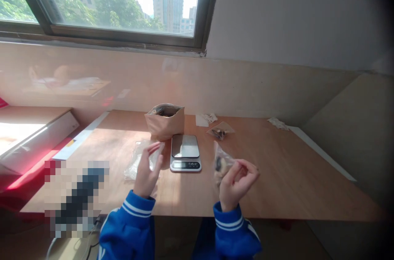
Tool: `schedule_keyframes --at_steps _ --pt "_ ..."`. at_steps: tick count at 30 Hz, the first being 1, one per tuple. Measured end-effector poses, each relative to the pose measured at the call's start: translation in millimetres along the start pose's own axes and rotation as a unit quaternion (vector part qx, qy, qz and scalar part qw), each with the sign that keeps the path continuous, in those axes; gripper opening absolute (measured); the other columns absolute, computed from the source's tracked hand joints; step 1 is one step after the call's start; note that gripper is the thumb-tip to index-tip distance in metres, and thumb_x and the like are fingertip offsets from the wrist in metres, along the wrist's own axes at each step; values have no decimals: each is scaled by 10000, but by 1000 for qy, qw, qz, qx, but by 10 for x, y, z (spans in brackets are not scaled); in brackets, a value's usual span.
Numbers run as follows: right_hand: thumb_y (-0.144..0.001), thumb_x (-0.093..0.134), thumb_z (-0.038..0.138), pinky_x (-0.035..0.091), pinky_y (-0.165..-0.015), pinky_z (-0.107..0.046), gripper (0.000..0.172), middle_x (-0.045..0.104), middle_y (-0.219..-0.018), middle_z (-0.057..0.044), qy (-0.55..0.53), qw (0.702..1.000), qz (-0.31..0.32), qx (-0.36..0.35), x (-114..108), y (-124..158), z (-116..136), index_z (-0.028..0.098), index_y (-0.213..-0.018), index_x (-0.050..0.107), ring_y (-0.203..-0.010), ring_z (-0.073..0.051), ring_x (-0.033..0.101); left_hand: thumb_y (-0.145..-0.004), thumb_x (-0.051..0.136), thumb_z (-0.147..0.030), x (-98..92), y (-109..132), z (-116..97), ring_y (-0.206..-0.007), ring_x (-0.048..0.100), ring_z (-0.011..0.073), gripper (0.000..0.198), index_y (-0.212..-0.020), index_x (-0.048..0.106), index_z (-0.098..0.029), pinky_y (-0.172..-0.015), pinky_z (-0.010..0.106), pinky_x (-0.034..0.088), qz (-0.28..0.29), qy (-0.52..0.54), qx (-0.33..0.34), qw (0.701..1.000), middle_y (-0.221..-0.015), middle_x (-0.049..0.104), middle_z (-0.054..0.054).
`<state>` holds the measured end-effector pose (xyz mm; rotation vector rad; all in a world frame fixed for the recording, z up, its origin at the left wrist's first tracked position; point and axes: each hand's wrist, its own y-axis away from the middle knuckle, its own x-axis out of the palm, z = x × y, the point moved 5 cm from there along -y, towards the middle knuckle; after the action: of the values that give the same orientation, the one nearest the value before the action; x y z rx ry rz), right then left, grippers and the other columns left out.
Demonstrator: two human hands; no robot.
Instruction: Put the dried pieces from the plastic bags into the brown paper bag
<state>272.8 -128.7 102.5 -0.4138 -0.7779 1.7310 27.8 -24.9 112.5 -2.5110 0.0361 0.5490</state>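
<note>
My right hand point(237, 182) is raised above the table's near edge, its fingers pinched on the top of a small clear bag point(221, 165) with dark and tan pieces inside. My left hand point(148, 172) hovers left of a small digital scale point(185, 152), fingers held together and slightly curled, touching a pile of empty clear plastic bags point(137, 160). Behind the scale stands an open brown paper pouch point(165, 121) with dark contents. Both wrists wear blue sleeves with white stripes.
A filled small bag point(219, 131) lies right of the pouch, with paper scraps point(207, 119) behind it and another scrap point(278, 123) at the far right. The wooden table point(292, 178) meets a wall under a window. A blurred-out patch covers the lower left.
</note>
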Motion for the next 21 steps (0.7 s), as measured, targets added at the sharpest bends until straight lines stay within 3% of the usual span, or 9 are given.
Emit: schedule_keyframes --at_steps 2,7,9,12,14,16,18,20,21 --pt "-902 472 275 462 -733 -330 105 487 -904 -43 -68 995 42 53 67 30 341 198 -972 456 -761 -149 547 -850 525 -310 167 82 -241 -1169 502 216 399 -1236 460 -227 -983 387 426 117 64 -27 991 -1245 531 86" --pt "-922 440 331 481 -718 -314 145 514 -830 -9 -174 958 170 149 365 81 629 206 -996 435 -712 -132 571 -827 551 -404 265 202 -427 -748 577 141 231 -861 569 -176 -636 253 476 224 141 -101 959 -845 597 28" --pt "-923 432 344 479 -762 -333 175 530 -914 -43 -153 962 165 155 404 96 599 203 -1027 438 -809 -153 575 -829 537 -429 233 217 -428 -570 496 90 272 -748 507 -171 -508 207 402 227 181 -131 948 -684 519 -21" --pt "-898 471 377 438 -856 -376 237 515 -1064 -101 -58 983 128 117 361 152 584 188 -1040 464 -993 -200 516 -828 525 -450 164 221 -408 -455 380 51 301 -726 434 -182 -432 180 305 172 225 -175 943 -589 419 -66" --pt "-884 493 401 437 -830 -353 234 535 -993 -82 -33 979 164 120 368 248 593 187 -980 486 -933 -193 518 -829 520 -457 138 224 -373 -451 372 50 315 -715 405 -187 -429 175 294 122 222 -192 948 -572 400 -72" --pt "-888 482 424 450 -717 -292 228 548 -810 -25 -72 934 315 153 488 426 621 196 -878 493 -752 -156 535 -822 531 -460 132 230 -323 -485 409 57 330 -702 387 -188 -460 175 334 79 210 -197 954 -574 405 -68" --pt "-900 449 449 433 -614 -250 271 536 -668 16 -129 843 490 178 624 666 699 205 -787 476 -615 -130 523 -814 531 -485 148 251 -258 -498 436 67 344 -707 384 -193 -472 181 367 56 208 -216 952 -569 400 -69" --pt "-914 411 464 417 -570 -238 314 536 -607 28 -165 774 581 189 701 840 773 209 -734 445 -561 -125 525 -813 488 -547 171 292 -184 -465 440 78 367 -738 391 -202 -427 192 365 52 221 -263 938 -563 390 -72" --pt "-919 398 466 415 -564 -236 321 539 -597 30 -173 761 594 195 727 884 791 211 -727 431 -553 -126 532 -813 454 -584 178 318 -151 -451 444 84 388 -756 392 -205 -403 199 361 51 232 -293 926 -567 392 -72"
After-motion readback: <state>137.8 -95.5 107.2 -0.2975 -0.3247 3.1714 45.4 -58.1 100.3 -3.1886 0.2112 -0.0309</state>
